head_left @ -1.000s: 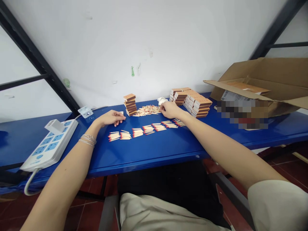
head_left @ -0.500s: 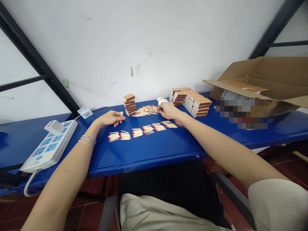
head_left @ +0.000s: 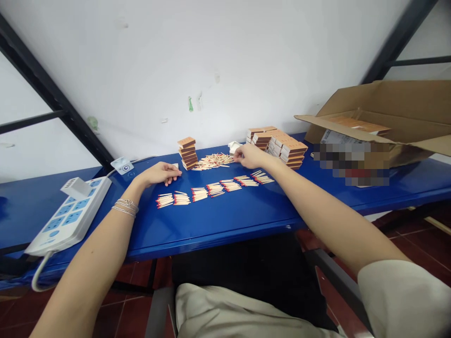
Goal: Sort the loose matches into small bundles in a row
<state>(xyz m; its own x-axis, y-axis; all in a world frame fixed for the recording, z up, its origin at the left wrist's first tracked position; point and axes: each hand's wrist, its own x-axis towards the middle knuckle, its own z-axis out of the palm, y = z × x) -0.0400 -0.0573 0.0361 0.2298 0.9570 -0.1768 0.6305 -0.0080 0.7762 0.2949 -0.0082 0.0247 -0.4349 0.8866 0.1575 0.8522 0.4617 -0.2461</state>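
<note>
The right hand [head_left: 249, 156] rests at the right end of a loose heap of matches [head_left: 213, 162], its fingers curled down. The fingertips hide any sticks they may pinch, so I cannot tell whether it holds some. The left hand [head_left: 158, 173] lies palm down and relaxed on the blue table [head_left: 225, 220], near the heap's left end, with nothing visible in its grip.

The step in hand appears to be parting matches from the heap into small bunches. The heap is criss-crossed, so freeing a few sticks calls for careful fingertip work. A row of red-tipped bunches [head_left: 199, 194] lies on the near side of the heap, each fairly neat and roughly parallel.

A stack of matchboxes [head_left: 187, 152] stands just left of the heap, and larger matchbox stacks [head_left: 287, 150] stand to its right. Farther right sits an open cardboard carton [head_left: 380, 101], while a white power strip [head_left: 68, 216] lies well left.
</note>
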